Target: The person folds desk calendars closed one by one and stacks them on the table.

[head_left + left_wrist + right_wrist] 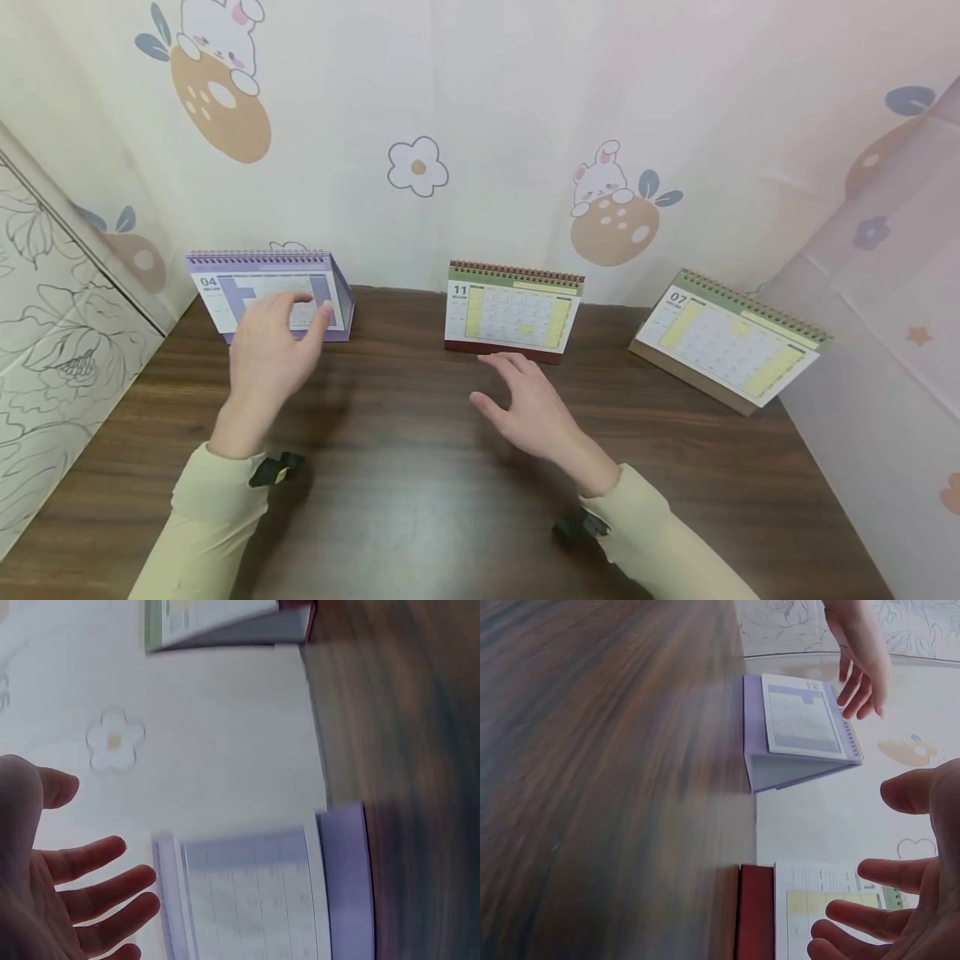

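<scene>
At the left of the head view stands a purple desk calendar (262, 292) marked 04. My left hand (273, 346) hovers in front of it, fingers relaxed and thumb apart, holding nothing; part of the page is hidden behind it. In the left wrist view the fingers (112, 900) are spread near the calendar's spiral edge. A green-topped calendar with a dark red base (513, 312), marked 11, stands in the middle. Just before it my right hand (532, 408) is held with loosely bent fingers and nothing in them. The right wrist view shows these fingers (870, 919) apart over its page.
A third desk calendar (735, 342), marked 07 with a tan base, stands angled at the right. All three are on a dark wooden table (405, 500). Behind them hangs a pale curtain (495, 100) with rabbit prints, and a flower-patterned panel (52, 358) borders the left side.
</scene>
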